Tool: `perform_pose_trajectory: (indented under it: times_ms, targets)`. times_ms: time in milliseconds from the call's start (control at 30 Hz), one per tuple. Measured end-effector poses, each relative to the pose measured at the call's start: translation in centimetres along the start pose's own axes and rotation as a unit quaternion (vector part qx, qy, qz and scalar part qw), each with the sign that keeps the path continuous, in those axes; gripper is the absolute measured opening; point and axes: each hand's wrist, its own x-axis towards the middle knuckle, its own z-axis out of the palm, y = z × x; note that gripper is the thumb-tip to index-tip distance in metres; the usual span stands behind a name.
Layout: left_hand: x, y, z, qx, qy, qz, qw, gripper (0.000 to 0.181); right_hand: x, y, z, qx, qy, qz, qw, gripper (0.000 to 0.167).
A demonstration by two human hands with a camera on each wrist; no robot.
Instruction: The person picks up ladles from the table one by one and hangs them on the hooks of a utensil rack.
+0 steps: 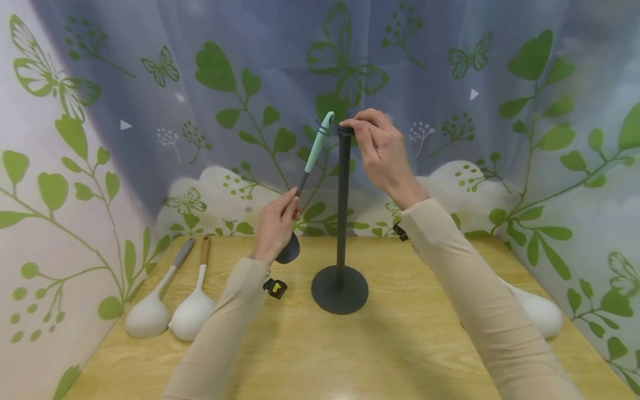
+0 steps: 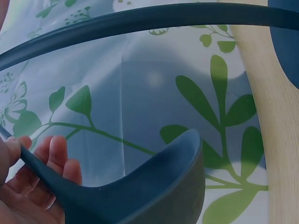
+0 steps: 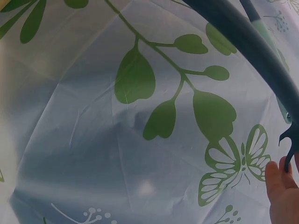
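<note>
A ladle with a mint-green handle (image 1: 316, 145) and a dark grey bowl (image 1: 288, 251) is tilted in the air, left of a black utensil stand (image 1: 343, 205). My left hand (image 1: 275, 226) pinches its grey shaft just below the green part; the left wrist view shows the thumb and fingers around the shaft near the bowl (image 2: 173, 186). The handle's holed end is up at the stand's hooks (image 1: 325, 131); whether it hangs on one I cannot tell. My right hand (image 1: 382, 149) grips the stand's top, fingertips at a hook (image 3: 290, 154) in the right wrist view.
Two white ladles lie at the left of the wooden table (image 1: 400, 344), one with a grey handle (image 1: 147, 318), one with a brown handle (image 1: 191, 316). Another white utensil (image 1: 542, 314) lies at the right, partly behind my right sleeve. A leaf-patterned curtain (image 1: 280, 66) surrounds the table.
</note>
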Motion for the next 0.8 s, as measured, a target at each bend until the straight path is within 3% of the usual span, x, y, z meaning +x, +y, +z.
perform_pose_trajectory:
  times_ms: [367, 800]
  targets:
    - [-0.6, -0.3, 0.3, -0.005, -0.017, 0.007, 0.9998, 0.037, -0.4, 0.2, 0.0, -0.004, 0.013, -0.025, 0.9996, 0.033]
    - [-0.7, -0.5, 1.2, -0.04, -0.031, 0.027, 0.9984, 0.035, -0.2, 0.6, -0.4, -0.018, -0.018, -0.025, 0.9993, 0.03]
